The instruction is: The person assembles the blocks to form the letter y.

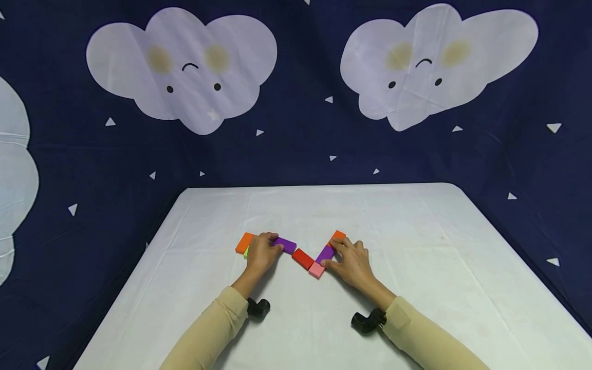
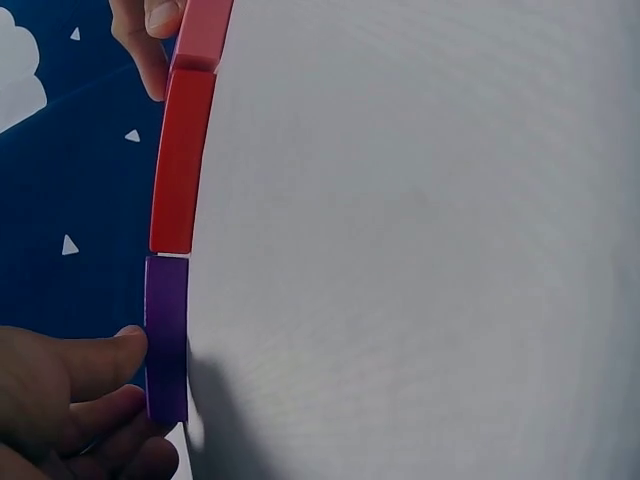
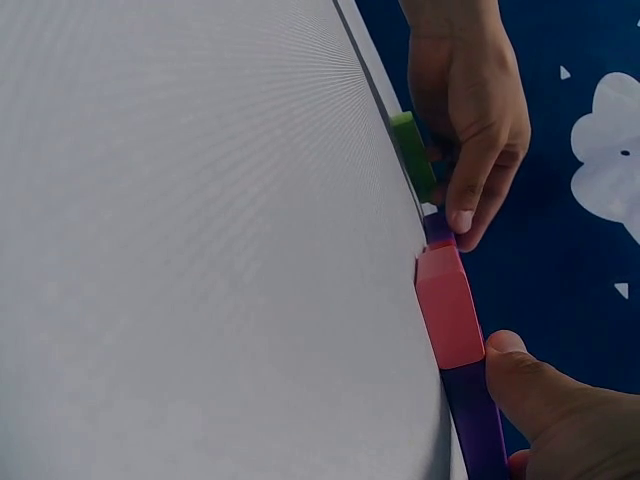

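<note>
A zigzag row of flat blocks lies on the white table [image 1: 416, 246]. From the left come an orange block [image 1: 244, 241], a green block [image 1: 246, 252] half hidden, a left purple block [image 1: 287, 245], a red block [image 1: 302, 258], a pink block [image 1: 316, 270], a right purple block [image 1: 325, 254] and a second orange block [image 1: 338, 235]. My left hand [image 1: 275, 246] holds the left purple block [image 2: 167, 335] with curled fingers [image 2: 95, 365]. My right hand [image 1: 334, 255] pinches the right purple block [image 3: 478, 425], its thumb [image 3: 530, 385] beside the pink block [image 3: 450, 305].
A dark blue backdrop with white clouds [image 1: 185, 67] hangs behind the table. Small black cameras [image 1: 257, 308] sit on both wrists. The table's far edge [image 1: 319, 186] and the sloping right edge [image 1: 518, 257] are in view.
</note>
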`<act>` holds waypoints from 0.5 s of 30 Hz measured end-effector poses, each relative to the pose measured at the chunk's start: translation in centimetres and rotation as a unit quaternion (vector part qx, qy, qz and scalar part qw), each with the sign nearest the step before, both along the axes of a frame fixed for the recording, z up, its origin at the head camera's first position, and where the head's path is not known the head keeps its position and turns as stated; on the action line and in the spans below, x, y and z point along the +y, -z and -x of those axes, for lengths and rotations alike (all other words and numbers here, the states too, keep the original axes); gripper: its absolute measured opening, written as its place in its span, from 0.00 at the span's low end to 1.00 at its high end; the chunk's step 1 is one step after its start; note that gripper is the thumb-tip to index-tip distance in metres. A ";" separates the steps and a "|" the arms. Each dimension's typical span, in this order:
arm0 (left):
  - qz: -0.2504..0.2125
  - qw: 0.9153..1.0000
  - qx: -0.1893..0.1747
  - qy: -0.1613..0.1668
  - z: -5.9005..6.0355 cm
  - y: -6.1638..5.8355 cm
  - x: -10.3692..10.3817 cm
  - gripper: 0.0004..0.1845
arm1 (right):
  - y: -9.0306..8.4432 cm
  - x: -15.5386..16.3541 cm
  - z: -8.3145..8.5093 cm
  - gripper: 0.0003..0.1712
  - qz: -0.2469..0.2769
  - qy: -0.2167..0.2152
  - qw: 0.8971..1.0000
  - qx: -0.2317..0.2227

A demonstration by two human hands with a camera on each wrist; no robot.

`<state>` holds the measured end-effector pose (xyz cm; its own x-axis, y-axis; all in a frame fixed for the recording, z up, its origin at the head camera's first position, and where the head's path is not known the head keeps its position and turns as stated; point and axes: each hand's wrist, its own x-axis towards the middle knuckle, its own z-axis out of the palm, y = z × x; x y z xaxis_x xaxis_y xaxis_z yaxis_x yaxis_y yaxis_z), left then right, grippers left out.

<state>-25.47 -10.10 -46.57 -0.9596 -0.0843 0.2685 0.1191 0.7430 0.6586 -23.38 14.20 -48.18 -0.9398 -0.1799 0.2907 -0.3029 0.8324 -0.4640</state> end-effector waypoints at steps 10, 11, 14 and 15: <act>0.028 0.999 -0.001 0.023 0.3 0.1 -0.4 0.17 | 0.0 0.0 -0.1 0.38 0.003 0.000 1.000 0.000; 0.030 0.999 0.001 0.029 0.3 0.1 -0.5 0.17 | 0.0 0.0 -0.1 0.38 0.003 0.000 1.000 0.000; 0.034 0.998 0.001 0.043 0.6 0.1 -0.7 0.17 | -0.1 0.0 -0.1 0.38 0.005 0.001 1.000 0.001; 0.036 0.998 -0.001 0.047 0.6 0.1 -0.8 0.17 | -0.1 0.0 -0.1 0.38 0.004 0.002 1.000 0.001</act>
